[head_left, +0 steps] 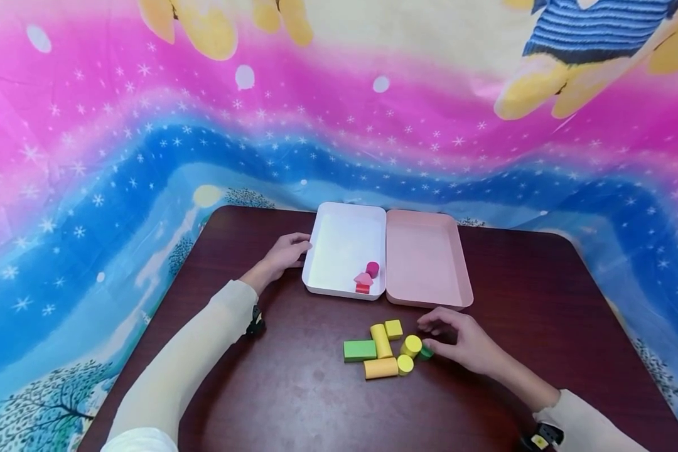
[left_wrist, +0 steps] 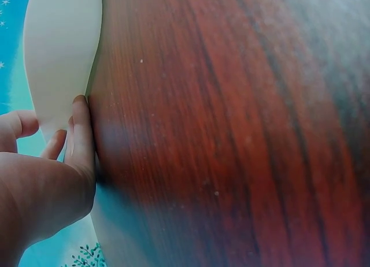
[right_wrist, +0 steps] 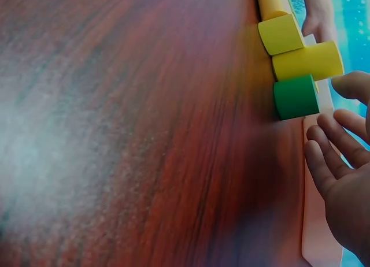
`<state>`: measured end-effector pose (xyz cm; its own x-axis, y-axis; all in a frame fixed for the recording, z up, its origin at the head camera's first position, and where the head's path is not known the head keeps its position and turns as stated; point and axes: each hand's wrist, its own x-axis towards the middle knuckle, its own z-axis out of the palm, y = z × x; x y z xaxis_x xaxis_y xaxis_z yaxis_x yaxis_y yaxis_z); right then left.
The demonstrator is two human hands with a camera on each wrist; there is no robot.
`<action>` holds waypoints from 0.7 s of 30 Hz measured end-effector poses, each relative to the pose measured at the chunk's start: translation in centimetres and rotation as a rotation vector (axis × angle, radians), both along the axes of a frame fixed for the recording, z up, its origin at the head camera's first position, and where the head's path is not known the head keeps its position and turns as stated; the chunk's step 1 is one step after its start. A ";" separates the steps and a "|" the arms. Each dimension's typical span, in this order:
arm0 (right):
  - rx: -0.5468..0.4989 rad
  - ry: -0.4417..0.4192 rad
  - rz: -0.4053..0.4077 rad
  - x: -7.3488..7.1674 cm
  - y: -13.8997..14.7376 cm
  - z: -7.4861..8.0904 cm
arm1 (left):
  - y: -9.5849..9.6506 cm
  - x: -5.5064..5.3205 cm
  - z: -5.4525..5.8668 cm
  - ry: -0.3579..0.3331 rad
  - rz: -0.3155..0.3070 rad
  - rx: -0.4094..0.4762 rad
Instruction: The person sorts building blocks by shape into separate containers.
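My left hand (head_left: 285, 252) touches the left wall of a shallow white tray (head_left: 344, 220), its fingertips along the rim and low on the side in the left wrist view. To the right of a cluster of toy blocks, my right hand (head_left: 466, 342) hovers with fingers spread and relaxed. Its thumb is close by a green rounded block (right_wrist: 296, 98), partly hidden in the head view. Beside that block stands a yellow cylinder (head_left: 411, 345). A smaller yellow cylinder (head_left: 405, 365), an orange block (head_left: 381, 369), a longer yellow cylinder (head_left: 381, 340), a yellow cube (head_left: 393, 329) and a green rectangular block (head_left: 360, 351) lie together.
A pink tray (head_left: 426, 251) adjoins the white one. In the white tray's near right corner are a magenta cylinder (head_left: 372, 270), a pink triangular block (head_left: 363, 279) and a red block (head_left: 363, 289). A printed cloth (head_left: 339, 150) hangs behind the dark wooden table (head_left: 294, 389).
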<state>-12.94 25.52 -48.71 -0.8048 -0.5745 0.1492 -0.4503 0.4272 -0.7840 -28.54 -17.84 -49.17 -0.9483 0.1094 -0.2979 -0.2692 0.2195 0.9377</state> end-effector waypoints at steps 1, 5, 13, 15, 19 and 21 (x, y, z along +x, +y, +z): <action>0.000 0.000 0.005 0.0 0.0 0.0 | 0.0 0.0 0.0 0.000 0.001 -0.001; 0.011 -0.003 0.012 0.2 0.1 0.0 | 0.0 -0.1 -0.1 -0.004 0.003 0.002; 0.023 0.020 0.021 0.5 -0.1 -0.1 | 0.0 -0.2 -0.1 -0.006 0.002 0.001; 0.031 0.020 0.025 0.5 -0.1 -0.1 | 0.0 -0.2 -0.1 -0.006 0.002 0.001; 0.056 0.000 0.032 0.5 0.0 0.0 | 0.0 -0.1 -0.1 -0.008 0.001 0.007; 0.066 -0.011 0.037 0.5 0.1 0.0 | -0.1 -0.1 -0.1 -0.007 0.002 0.008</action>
